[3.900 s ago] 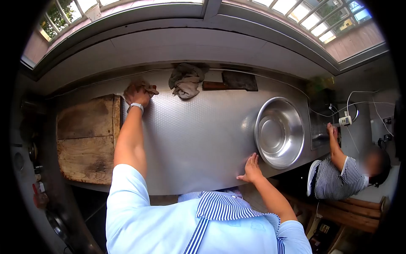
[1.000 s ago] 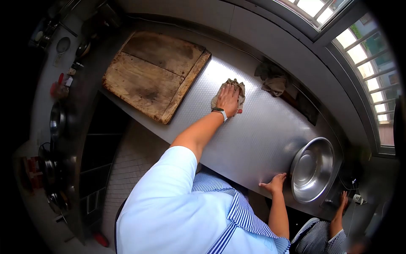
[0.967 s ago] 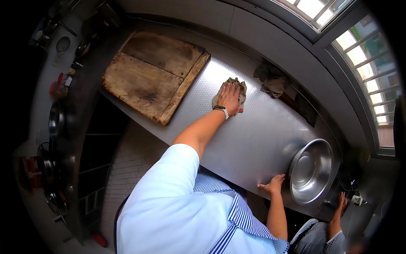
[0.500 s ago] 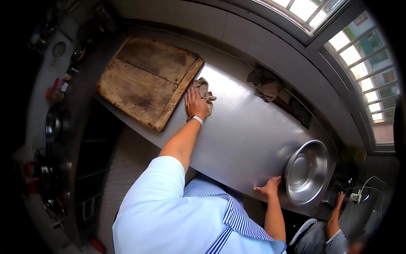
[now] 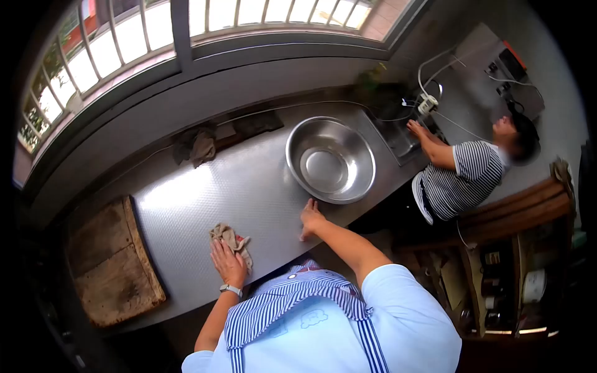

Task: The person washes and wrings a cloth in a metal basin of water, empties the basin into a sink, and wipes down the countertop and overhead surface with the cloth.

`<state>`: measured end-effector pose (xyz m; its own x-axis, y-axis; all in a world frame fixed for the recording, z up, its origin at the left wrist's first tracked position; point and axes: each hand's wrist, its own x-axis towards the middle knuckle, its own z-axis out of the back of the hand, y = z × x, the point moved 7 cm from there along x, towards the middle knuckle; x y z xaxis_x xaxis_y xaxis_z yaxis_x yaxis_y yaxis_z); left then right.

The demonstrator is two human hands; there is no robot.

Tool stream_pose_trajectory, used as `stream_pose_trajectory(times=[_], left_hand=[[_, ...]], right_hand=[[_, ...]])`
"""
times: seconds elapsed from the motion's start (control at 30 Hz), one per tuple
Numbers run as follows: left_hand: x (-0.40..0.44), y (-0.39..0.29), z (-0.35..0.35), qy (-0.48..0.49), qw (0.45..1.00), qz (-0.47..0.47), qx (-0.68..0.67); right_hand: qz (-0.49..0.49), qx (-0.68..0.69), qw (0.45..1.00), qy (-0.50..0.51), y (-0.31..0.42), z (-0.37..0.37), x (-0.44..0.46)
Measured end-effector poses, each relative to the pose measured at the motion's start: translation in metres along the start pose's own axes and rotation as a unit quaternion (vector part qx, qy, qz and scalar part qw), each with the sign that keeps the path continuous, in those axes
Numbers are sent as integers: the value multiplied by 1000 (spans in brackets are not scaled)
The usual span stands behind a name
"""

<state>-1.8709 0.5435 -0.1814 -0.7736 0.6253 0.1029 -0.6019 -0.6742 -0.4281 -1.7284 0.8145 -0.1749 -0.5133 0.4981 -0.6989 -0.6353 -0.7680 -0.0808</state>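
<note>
A rectangular, dark-stained wooden board [image 5: 112, 267] lies on the textured steel counter [image 5: 180, 193]. Open surface separates its straight edge from the crumpled cloth [image 5: 224, 234], near the front edge; the left hand [image 5: 231, 266] lies flat on it, fingers extended. The right hand [image 5: 312, 220], thumb spread, holds nothing beside the round, smooth metal basin [image 5: 329, 142].
</note>
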Motion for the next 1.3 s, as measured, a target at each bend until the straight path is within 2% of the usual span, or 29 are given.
stream_pose_trajectory(times=[0.17, 0.2, 0.3, 0.37, 0.43, 0.5, 0.57, 0.63, 0.7, 0.73, 0.77, 0.87, 0.9, 0.93, 0.97, 1.0, 1.03, 1.07, 1.1, 1.13, 1.17, 1.2, 1.23, 1.27, 1.3], left_hand=[[8, -71, -17, 114, 980, -159, -39], [10, -77, -23, 106, 971, -207, -55], [19, -101, -34, 153, 954, -254, -32], [22, -106, -44, 144, 952, -267, -30], [20, -105, -50, 101, 944, -313, -29], [19, -96, -63, 95, 952, -289, 26], [11, -92, -64, 63, 948, -304, 73], [6, -95, -64, 97, 950, -270, 125], [-28, -137, -14, 146, 954, -195, 177], [-23, -129, -26, 145, 949, -182, 211], [-18, -124, -36, 121, 940, -189, 257], [-11, -115, -64, 105, 967, -111, 204], [-7, -112, -80, 26, 964, -138, 226], [-22, -125, -72, 81, 980, -104, 150], [-56, -156, -46, 139, 985, -70, 76], [-90, -187, -35, 129, 984, -74, -94], [-113, -206, -28, 120, 955, -73, -262], [-116, -218, -65, 184, 966, -176, -48], [-163, -245, -62, 113, 907, -380, -139], [-161, -249, -152, 329, 846, -373, -193], [-195, -271, -164, 387, 806, -257, -367], [-225, -287, -176, 363, 812, -343, -303], [-272, -311, -174, 449, 786, -319, -280], [-314, -334, -179, 491, 740, -355, -290], [-363, -351, -153, 556, 731, -273, -286]], right_hand=[[2, 134, 985, -105, -10, -16, -20], [27, 192, 970, -146, -6, -28, -22], [59, 355, 899, -249, 5, -56, -57], [67, 392, 884, -246, 4, -85, -80], [71, 391, 895, -202, -12, -115, -108], [-4, 431, 875, -221, -42, -191, -92], [-102, 438, 872, -190, -77, -239, -132], [-225, 508, 810, -188, -109, -329, -159], [-336, 557, 740, -172, -123, -409, -226], [-381, 566, 713, -160, -125, -449, -253], [-411, 572, 694, -153, -120, -485, -284], [-473, 614, 615, -147, -85, -590, -377], [-518, 622, 566, -155, -68, -609, -422], [-537, 640, 524, -166, -47, -638, -454], [-551, 671, 478, -134, -22, -671, -483], [-557, 737, 357, -139, 9, -666, -527], [-625, 671, 377, -127, 36, -725, -536], [-645, 673, 344, -111, 72, -753, -555], [-651, 686, 309, -102, 107, -769, -572], [-656, 696, 275, -96, 139, -781, -584], [-654, 707, 254, -93, 168, -797, -585], [-640, 717, 259, -97, 198, -819, -577], [-617, 718, 303, -108, 224, -842, -561], [-596, 701, 373, -124, 245, -863, -541], [-602, 656, 446, -93, 240, -823, -554]])
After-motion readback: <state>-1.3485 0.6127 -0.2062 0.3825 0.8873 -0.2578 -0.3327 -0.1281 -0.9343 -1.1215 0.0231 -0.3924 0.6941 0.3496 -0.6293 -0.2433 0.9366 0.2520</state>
